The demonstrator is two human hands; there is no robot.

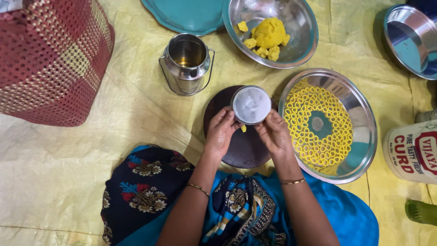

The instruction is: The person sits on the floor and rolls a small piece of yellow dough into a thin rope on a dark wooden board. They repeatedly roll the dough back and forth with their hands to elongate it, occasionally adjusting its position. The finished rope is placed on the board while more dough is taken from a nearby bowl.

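Nearest, the person sits on a yellow sheet [68, 150] with both forearms reaching forward. The left hand [221, 132] and the right hand [274, 133] curl their fingers around a small round steel press [251, 105], held between them just above a dark round board [243, 146]; a scrap of yellow dough [244, 129] shows under its near edge, between the thumbs. Just right of the board, a wide steel plate [364, 150] already carries many yellow dough rings [318, 125], laid in tight circles with only the centre bare, so most of the shaping looks done. Farther off, a steel bowl [302, 41] still holds a lump of yellow dough [268, 33] with loose bits, which remains unshaped. A lidless steel can [186, 64] with a wire handle stands left of that bowl.
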